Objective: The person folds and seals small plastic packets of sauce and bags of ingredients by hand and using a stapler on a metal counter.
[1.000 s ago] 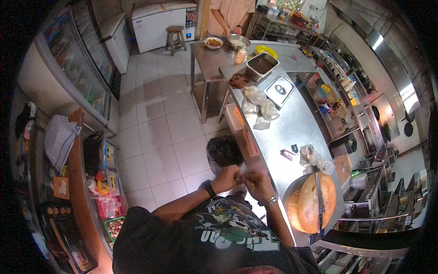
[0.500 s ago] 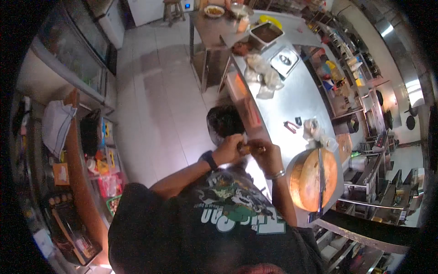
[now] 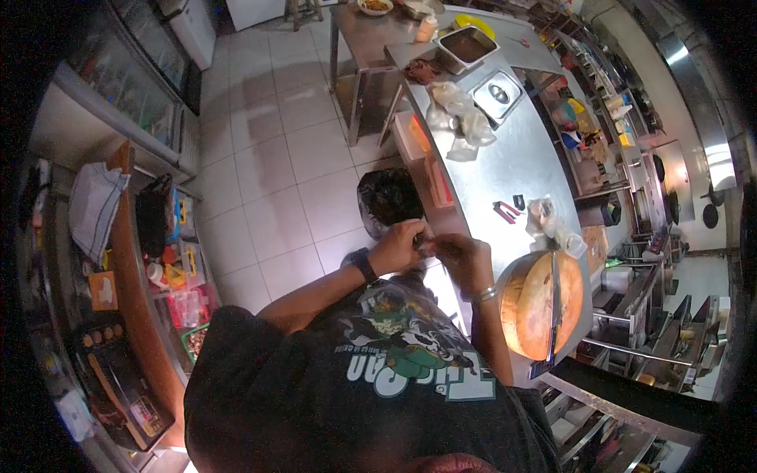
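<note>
My left hand (image 3: 398,247), with a black watch at the wrist, is closed in front of my chest. Close against it is my right hand (image 3: 465,260), a silver bangle on its wrist, the fingers pinched together. Whatever sits between the fingertips is small, dark and mostly hidden, so I cannot make it out. Just beyond the hands, on the floor beside the counter, stands a bin lined with a black plastic bag (image 3: 388,195). Right of my right arm, a round wooden chopping block (image 3: 524,307) bears a long-bladed knife (image 3: 554,303).
The steel counter (image 3: 481,185) carries dark red pieces (image 3: 507,210), plastic bags (image 3: 461,122), a lidded steel pan (image 3: 498,93) and a steel container of brown contents (image 3: 467,49). A wooden-edged shelf (image 3: 142,292) runs along my left. Tiled floor (image 3: 272,189) lies ahead.
The view has shifted slightly and sharpened. Both hands stay together near the bin; my right fingers have turned a little, and the brownish thing between them shows less now.
</note>
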The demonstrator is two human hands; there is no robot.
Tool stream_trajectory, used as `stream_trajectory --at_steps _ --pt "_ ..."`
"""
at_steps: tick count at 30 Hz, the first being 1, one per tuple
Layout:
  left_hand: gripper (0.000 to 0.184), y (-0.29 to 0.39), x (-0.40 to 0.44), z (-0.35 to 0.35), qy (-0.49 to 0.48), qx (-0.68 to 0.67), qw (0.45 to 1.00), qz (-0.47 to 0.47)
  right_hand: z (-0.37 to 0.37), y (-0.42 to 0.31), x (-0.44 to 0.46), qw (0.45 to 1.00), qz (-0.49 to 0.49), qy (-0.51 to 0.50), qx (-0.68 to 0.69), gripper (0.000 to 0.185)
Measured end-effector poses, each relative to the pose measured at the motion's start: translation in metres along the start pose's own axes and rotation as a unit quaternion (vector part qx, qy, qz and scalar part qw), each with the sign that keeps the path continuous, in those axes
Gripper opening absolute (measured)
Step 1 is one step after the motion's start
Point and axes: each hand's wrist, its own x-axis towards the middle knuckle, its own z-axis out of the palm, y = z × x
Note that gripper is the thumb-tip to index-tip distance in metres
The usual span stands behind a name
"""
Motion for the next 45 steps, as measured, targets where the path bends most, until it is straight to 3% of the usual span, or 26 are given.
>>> stream_trajectory --at_steps 3,5,7,8,10,11,13,15,17,18,19,21,23,28,34,37,39,42,45 --pt "0.026 -0.008 -0.001 0.002 0.024 0.01 0.999 0.023 -0.001 -0.006 0.002 1.0 0.011 -0.006 0.015 0.016" --pt "0.028 -0.012 -0.002 0.001 0.04 0.003 0.999 -0.017 0.004 0.006 0.003 1.0 0.022 -0.001 0.022 0.017" --pt "0.028 -0.016 -0.002 -0.006 0.046 0.006 0.998 -0.045 0.018 0.034 0.008 0.986 0.016 0.069 0.152 0.018" --pt "0.029 -0.019 -0.002 -0.011 0.052 0.01 0.996 -0.074 0.019 0.04 0.009 0.986 0.017 0.068 0.154 0.018" --pt "0.027 -0.024 -0.003 -0.025 0.064 -0.01 0.992 -0.104 0.018 0.036 0.013 0.909 0.147 0.06 0.384 0.027" --pt "0.026 -0.027 -0.006 -0.031 0.076 -0.032 0.988 -0.132 0.024 0.046 0.014 0.907 0.151 0.058 0.388 0.027" --pt "0.027 -0.038 -0.013 -0.039 0.076 -0.084 0.978 -0.177 0.044 0.084 0.018 0.728 0.198 0.056 0.654 0.031" --pt "0.033 -0.041 -0.02 -0.048 0.133 -0.198 0.958 -0.16 0.055 0.101 0.017 0.721 0.208 0.051 0.659 0.04" --pt "0.033 -0.057 -0.03 -0.056 0.103 -0.206 0.962 -0.145 0.061 0.101 0.019 0.615 0.254 0.058 0.745 0.047" --pt "0.032 -0.053 -0.034 -0.06 0.109 -0.308 0.934 -0.146 0.065 0.102 0.02 0.598 0.258 0.063 0.756 0.053" --pt "0.032 -0.051 -0.037 -0.063 0.114 -0.406 0.895 -0.145 0.068 0.102 0.021 0.595 0.259 0.062 0.758 0.053" --pt "0.032 -0.054 -0.04 -0.066 0.108 -0.395 0.903 -0.128 0.07 0.102 0.025 0.584 0.201 0.023 0.786 0.056" --pt "0.032 -0.051 -0.039 -0.067 0.125 -0.52 0.837 -0.114 0.071 0.1 0.028 0.572 0.201 0.015 0.795 0.058" --pt "0.032 -0.037 -0.032 -0.065 0.157 -0.482 0.851 -0.137 0.081 0.114 0.034 0.551 0.211 0.002 0.808 0.061" --pt "0.027 -0.034 -0.027 -0.058 0.181 -0.438 0.865 -0.163 0.08 0.113 0.029 0.487 0.237 0.007 0.841 0.062" --pt "0.026 -0.029 -0.021 -0.057 0.196 -0.397 0.882 -0.165 0.084 0.12 0.03 0.524 0.272 0.04 0.806 0.062" --pt "0.027 -0.027 -0.02 -0.057 0.195 -0.363 0.897 -0.162 0.088 0.128 0.031 0.582 0.28 0.06 0.761 0.064" --pt "0.029 -0.024 -0.017 -0.056 0.22 -0.332 0.901 -0.173 0.116 0.183 0.04 0.539 0.328 0.095 0.77 0.067" --pt "0.028 -0.021 -0.016 -0.055 0.22 -0.336 0.896 -0.188 0.115 0.188 0.074 0.547 0.395 0.162 0.72 0.066"
